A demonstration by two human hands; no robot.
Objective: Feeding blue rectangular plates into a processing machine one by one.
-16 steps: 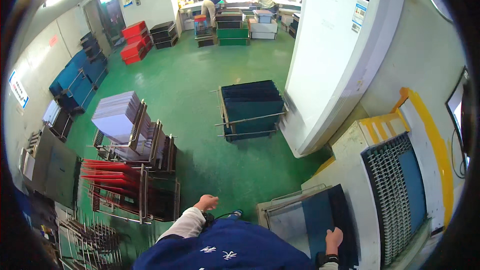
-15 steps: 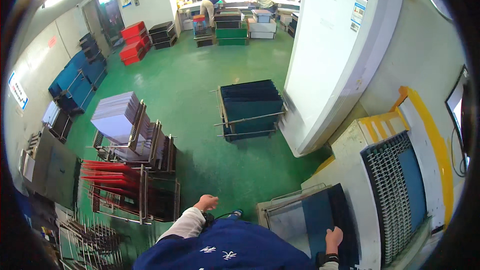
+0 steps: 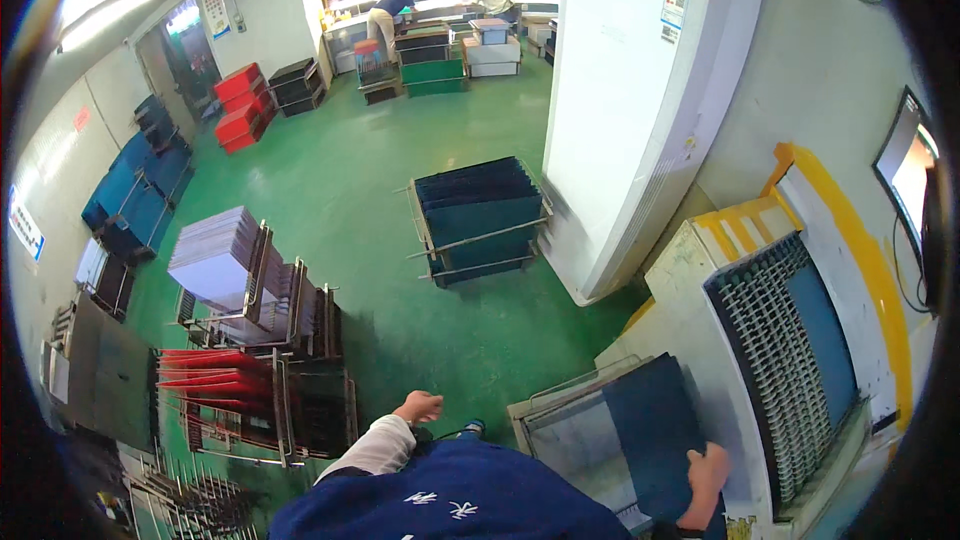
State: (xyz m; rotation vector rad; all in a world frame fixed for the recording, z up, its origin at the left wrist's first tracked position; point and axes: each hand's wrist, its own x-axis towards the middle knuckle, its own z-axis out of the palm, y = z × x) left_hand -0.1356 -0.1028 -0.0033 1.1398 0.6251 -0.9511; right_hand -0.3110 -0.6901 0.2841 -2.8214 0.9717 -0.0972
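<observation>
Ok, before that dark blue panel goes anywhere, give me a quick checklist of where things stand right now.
1. Right hand on the dark blue panel: ok, fingers rest at its lower right corner.
2. Firm grip on the panel: cannot tell, the hand only shows from above.
3. Left hand free: ok, it holds nothing and hangs over the green floor.
4. Panel seated on the metal frame: ok, it lies across it, tilted toward the mesh conveyor.
5. Conveyor mesh free of other pieces: ok, none visible on it.
6. Cart of dark blue panels out of the way: ok, it stands apart, beside the white cabinet.
</observation>
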